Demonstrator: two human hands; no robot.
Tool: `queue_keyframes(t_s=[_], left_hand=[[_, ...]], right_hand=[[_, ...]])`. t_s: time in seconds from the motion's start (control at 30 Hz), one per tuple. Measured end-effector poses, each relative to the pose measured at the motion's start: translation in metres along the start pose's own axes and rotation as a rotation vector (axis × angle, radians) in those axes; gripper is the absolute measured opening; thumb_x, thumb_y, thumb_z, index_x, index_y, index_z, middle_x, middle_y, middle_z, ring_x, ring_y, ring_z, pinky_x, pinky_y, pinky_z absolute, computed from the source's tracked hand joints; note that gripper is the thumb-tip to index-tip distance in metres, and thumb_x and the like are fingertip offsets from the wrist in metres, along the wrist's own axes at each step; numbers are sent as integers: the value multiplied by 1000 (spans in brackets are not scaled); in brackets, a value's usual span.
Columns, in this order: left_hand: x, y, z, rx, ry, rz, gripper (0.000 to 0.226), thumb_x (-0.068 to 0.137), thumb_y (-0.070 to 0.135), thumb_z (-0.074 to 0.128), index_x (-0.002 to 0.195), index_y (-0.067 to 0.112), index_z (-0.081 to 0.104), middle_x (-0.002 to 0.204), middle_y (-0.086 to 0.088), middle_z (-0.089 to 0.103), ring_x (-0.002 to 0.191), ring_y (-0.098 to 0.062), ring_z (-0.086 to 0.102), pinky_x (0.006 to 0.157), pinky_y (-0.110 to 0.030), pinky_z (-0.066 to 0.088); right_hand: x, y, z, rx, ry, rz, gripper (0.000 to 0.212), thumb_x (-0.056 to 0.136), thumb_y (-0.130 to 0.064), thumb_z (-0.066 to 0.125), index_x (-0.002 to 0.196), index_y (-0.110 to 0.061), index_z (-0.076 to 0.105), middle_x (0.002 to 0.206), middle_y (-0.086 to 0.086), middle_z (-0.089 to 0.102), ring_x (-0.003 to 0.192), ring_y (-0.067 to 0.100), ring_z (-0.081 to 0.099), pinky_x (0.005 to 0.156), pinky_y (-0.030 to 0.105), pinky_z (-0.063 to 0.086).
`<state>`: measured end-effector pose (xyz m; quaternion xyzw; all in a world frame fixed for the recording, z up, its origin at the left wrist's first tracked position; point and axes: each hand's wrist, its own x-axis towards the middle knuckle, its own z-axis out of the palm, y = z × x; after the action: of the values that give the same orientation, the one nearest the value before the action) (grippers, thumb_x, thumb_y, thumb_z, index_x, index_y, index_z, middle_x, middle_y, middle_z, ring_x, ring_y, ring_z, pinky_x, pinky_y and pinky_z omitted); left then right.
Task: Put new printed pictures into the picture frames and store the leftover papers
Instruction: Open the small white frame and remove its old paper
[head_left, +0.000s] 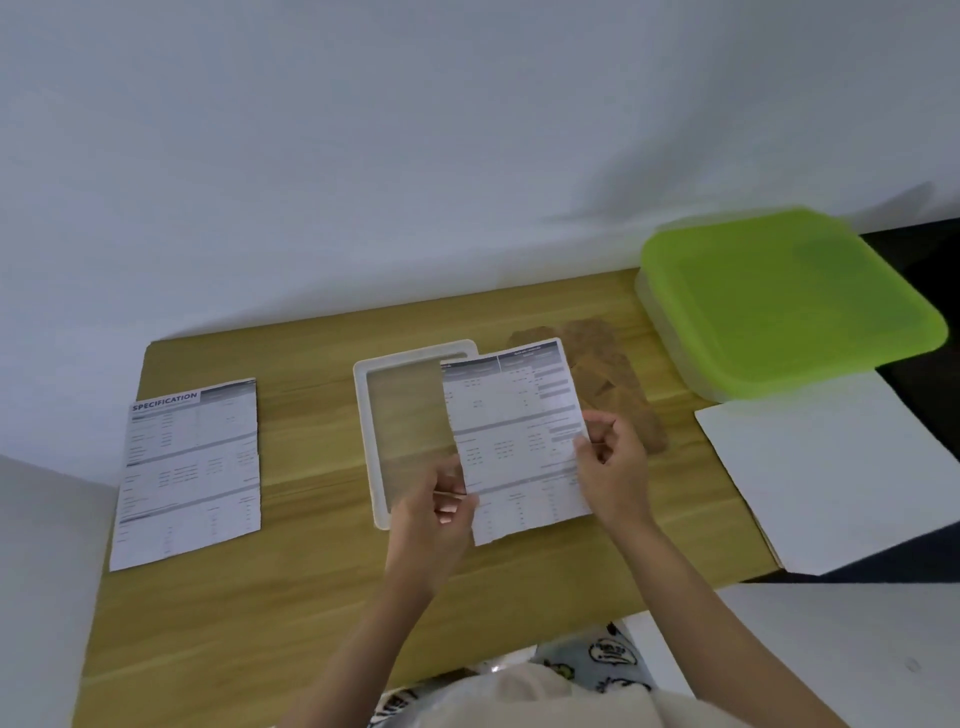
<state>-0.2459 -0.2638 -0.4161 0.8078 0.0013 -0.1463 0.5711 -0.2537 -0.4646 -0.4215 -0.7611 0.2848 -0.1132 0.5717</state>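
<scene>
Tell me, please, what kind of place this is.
Probably a home or office desk corner: a wooden table against a plain white wall, with printed sheets and a green-lidded box on it.

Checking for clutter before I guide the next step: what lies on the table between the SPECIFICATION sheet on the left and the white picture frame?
Nothing: in the head view, only bare wooden table separates the printed SPECIFICATION sheet from the white rectangular picture frame.

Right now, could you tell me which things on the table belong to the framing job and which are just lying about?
Part of the job:
printed sheet, pinched by left hand and right hand
white frame
brown backing board
SPECIFICATION sheet
green-lidded box, probably for leftovers

Unclear or idle:
blank white sheet
</scene>
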Motion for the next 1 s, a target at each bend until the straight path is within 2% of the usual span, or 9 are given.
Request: queue_keyframes(t_s=[0.17, 0.23, 0.3, 0.4, 0.47, 0.57, 0.7, 0.83, 1.0], left_hand=[[-16, 17, 53, -43, -105, 23, 41, 80, 2, 66, 103, 34, 57, 85, 7, 65, 75, -9, 63, 66, -17, 51], [-25, 24, 78, -55, -149, 48, 40, 80, 0, 66, 102, 33, 58, 84, 9, 64, 74, -5, 62, 66, -16, 50], [-33, 31, 104, -57, -174, 43, 38, 80, 1, 66, 107, 28, 60, 82, 10, 63, 72, -3, 61, 66, -16, 50], [-48, 37, 149, -51, -204, -6, 37, 80, 4, 67, 111, 24, 60, 82, 8, 64, 71, -2, 61, 65, -17, 50], [-57, 38, 179, -37, -218, -48, 32, 80, 6, 67, 106, 24, 61, 82, 5, 65, 69, -1, 61, 64, -15, 49], [-68, 40, 223, -2, -213, -68, 31, 80, 6, 67, 99, 30, 59, 83, 4, 66, 70, -2, 61, 63, -14, 49], [-77, 46, 271, 26, -185, -31, 39, 81, 3, 65, 106, 32, 57, 83, 9, 64, 73, -3, 60, 65, -15, 49], [-75, 52, 307, 98, -151, -24, 33, 83, 7, 63, 114, 19, 59, 86, 8, 63, 77, -5, 59, 65, -11, 48], [-62, 62, 331, 166, -89, -12, 28, 85, 6, 59, 110, 16, 58, 93, 1, 61, 76, -6, 57, 62, -8, 45]], right_hand=[[-2, 27, -59, -22, 75, 25, 19, 92, -10, 55, 105, -24, 54, 94, -8, 63, 85, 12, 61, 67, 19, 44], [-1, 38, -85, -36, 105, 25, 20, 92, -10, 55, 104, -25, 53, 96, -10, 63, 89, 10, 61, 72, 23, 48], [1, 51, -113, -49, 133, 27, 21, 91, -8, 55, 104, -25, 53, 98, -5, 63, 91, 14, 61, 76, 29, 50], [3, 70, -158, -73, 146, 41, 22, 91, -8, 54, 107, -23, 53, 93, 3, 63, 84, 20, 60, 71, 30, 47], [4, 84, -187, -88, 163, 37, 22, 91, -7, 54, 107, -22, 55, 90, 5, 62, 77, 22, 57, 68, 31, 45], [5, 102, -226, -104, 174, 38, 21, 91, -5, 54, 107, -18, 56, 91, 6, 63, 80, 22, 58, 66, 25, 45], [14, 115, -266, -130, 148, 59, 19, 91, -4, 55, 103, -18, 56, 95, 1, 62, 87, 16, 59, 62, 9, 44], [37, 119, -292, -159, 57, 103, 19, 90, -5, 56, 105, -16, 56, 99, -3, 59, 93, 14, 55, 65, 11, 40], [67, 121, -306, -242, -44, 57, 22, 87, -4, 55, 105, -17, 57, 102, 0, 59, 91, 13, 55, 63, 12, 40]])
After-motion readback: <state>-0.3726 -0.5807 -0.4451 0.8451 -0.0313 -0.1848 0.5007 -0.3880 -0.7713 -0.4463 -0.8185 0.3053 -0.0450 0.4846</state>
